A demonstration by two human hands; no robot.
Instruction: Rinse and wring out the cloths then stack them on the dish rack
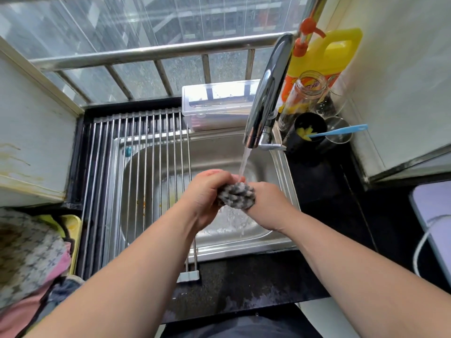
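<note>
The left hand [207,193] and the right hand [266,203] are gripping the bunched cloth [236,195] between them, fingers [212,174] curling closed around it, under the running tap [266,93].

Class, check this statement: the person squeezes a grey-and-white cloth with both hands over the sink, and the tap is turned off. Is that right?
Not quite. The tap is running: the head view shows water falling from its spout onto the cloth. The rest holds: the left hand and the right hand both grip the cloth over the sink.
</note>
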